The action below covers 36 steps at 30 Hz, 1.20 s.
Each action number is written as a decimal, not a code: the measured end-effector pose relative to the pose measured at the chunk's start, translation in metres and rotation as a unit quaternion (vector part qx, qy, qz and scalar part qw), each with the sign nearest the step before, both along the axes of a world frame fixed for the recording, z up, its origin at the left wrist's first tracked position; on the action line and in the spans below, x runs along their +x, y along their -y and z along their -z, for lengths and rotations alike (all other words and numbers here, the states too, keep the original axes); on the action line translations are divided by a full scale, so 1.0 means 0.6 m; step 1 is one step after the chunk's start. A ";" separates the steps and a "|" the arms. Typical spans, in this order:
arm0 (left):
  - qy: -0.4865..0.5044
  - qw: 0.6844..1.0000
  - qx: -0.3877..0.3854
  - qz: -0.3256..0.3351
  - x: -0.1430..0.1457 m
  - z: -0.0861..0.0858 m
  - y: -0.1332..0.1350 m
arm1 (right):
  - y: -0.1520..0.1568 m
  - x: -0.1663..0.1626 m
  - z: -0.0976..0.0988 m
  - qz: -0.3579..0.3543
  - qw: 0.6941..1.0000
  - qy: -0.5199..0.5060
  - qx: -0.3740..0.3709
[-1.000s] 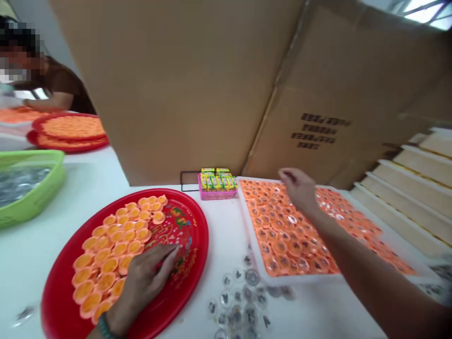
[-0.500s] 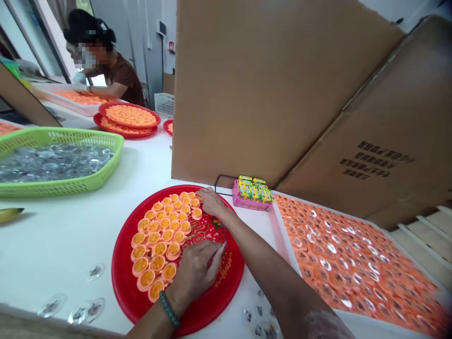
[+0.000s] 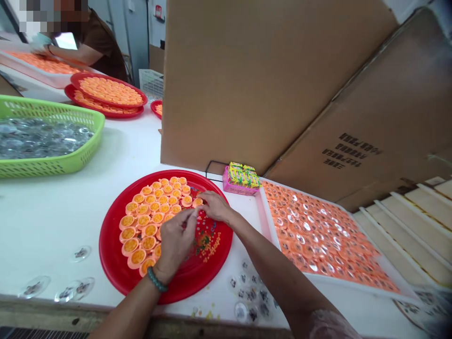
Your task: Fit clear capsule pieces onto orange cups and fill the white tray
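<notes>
A round red tray (image 3: pixel 113 263) lies in front of me, its left side filled with rows of small orange cup-like pieces (image 3: pixel 149 230) with yellow-orange centres. Over the middle of the tray is my left hand (image 3: pixel 179 236), with a green bead bracelet at the wrist. Its thumb and fingers are pinched together; whatever they hold is too small to make out. My right hand (image 3: pixel 215 206) reaches in from the right and grips a single orange cup-like piece (image 3: pixel 197 202) at the row's edge. Both sets of fingertips meet close to that piece. Yellow-orange specks (image 3: pixel 211 247) show on the tray's right.
Left is a green basket (image 3: pixel 88 157) of clear discs. Right, a white tray (image 3: pixel 273 235) holds orange pieces under clear discs. Behind are a pink box (image 3: pixel 240 189) of yellow-green packets and cardboard (image 3: pixel 229 84). Loose clear discs (image 3: pixel 81 253) lie around; another person (image 3: pixel 102 47) works beyond.
My left hand has moved up the tray from its lower middle to my right hand. My right fingers now hold an orange piece beside the upper row. The view has shifted too.
</notes>
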<state>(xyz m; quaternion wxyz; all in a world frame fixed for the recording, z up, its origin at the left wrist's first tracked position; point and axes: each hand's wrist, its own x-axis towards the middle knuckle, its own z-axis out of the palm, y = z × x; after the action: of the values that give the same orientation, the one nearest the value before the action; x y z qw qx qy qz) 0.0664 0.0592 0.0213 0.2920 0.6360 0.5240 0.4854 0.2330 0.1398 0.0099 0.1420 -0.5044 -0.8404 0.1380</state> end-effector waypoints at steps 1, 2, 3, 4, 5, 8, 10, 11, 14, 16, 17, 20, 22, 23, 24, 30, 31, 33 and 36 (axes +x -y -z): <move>0.024 0.999 -0.030 -0.016 -0.002 0.001 -0.003 | 0.011 0.001 0.001 -0.003 1.000 -0.004 0.001; 0.052 0.997 -0.052 -0.027 -0.003 0.002 -0.006 | 0.022 0.001 0.002 0.000 1.000 -0.008 0.004; 0.079 0.994 -0.069 -0.034 -0.004 0.004 -0.010 | 0.032 0.001 0.003 0.006 1.000 -0.010 0.006; 0.101 0.991 -0.083 -0.038 -0.006 0.005 -0.013 | 0.043 -0.001 0.003 0.014 1.000 -0.014 0.009; 0.116 0.988 -0.094 -0.042 -0.008 0.006 -0.015 | 0.054 -0.002 0.002 0.022 1.000 -0.019 0.012; 0.082 0.989 -0.123 -0.027 -0.012 0.007 -0.022 | 0.091 -0.008 -0.008 0.035 0.997 -0.060 0.022; 0.028 0.990 -0.139 0.024 -0.012 0.008 -0.025 | 0.118 -0.009 -0.020 0.032 0.994 -0.102 0.027; 0.016 0.987 -0.146 0.068 -0.011 0.008 -0.025 | 0.130 -0.009 -0.026 0.028 0.992 -0.124 0.027; 0.076 0.949 -0.201 0.230 -0.003 0.009 -0.020 | 0.163 -0.006 -0.041 0.023 0.983 -0.184 0.009; 0.132 0.902 -0.267 0.314 0.003 0.010 -0.014 | 0.181 0.002 -0.046 0.031 0.975 -0.220 -0.019; 0.147 0.881 -0.298 0.336 0.006 0.010 -0.011 | 0.191 0.008 -0.048 0.034 0.970 -0.237 -0.035; 0.149 0.866 -0.345 0.330 0.011 0.008 -0.002 | 0.225 0.036 -0.050 0.079 0.965 -0.248 -0.037; 0.150 0.875 -0.350 0.300 0.014 0.004 0.002 | 0.254 0.062 -0.046 0.157 0.972 -0.175 0.005; 0.154 0.878 -0.349 0.289 0.015 0.002 0.003 | 0.268 0.076 -0.042 0.202 0.973 -0.112 0.023; 0.161 0.880 -0.346 0.282 0.018 0.001 0.005 | 0.282 0.090 -0.035 0.241 0.969 -0.040 0.032; 0.222 0.884 -0.346 0.222 0.032 0.010 0.005 | 0.333 0.116 0.028 0.292 0.941 0.171 -0.006; 0.234 0.879 -0.357 0.210 0.032 0.014 0.005 | 0.336 0.110 0.036 0.273 0.949 0.156 -0.004; 0.261 0.865 -0.378 0.203 0.030 0.020 0.005 | 0.341 0.095 0.044 0.233 0.967 0.105 0.010; 0.304 0.835 -0.406 0.212 0.024 0.020 0.005 | 0.341 0.076 0.036 0.196 0.980 -0.002 0.038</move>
<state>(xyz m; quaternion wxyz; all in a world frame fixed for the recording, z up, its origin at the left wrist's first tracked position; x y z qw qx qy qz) 0.0807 0.0564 0.0093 0.7647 0.3761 0.4111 0.3237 0.2784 -0.0649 -0.0115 0.1868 -0.6534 -0.7296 0.0766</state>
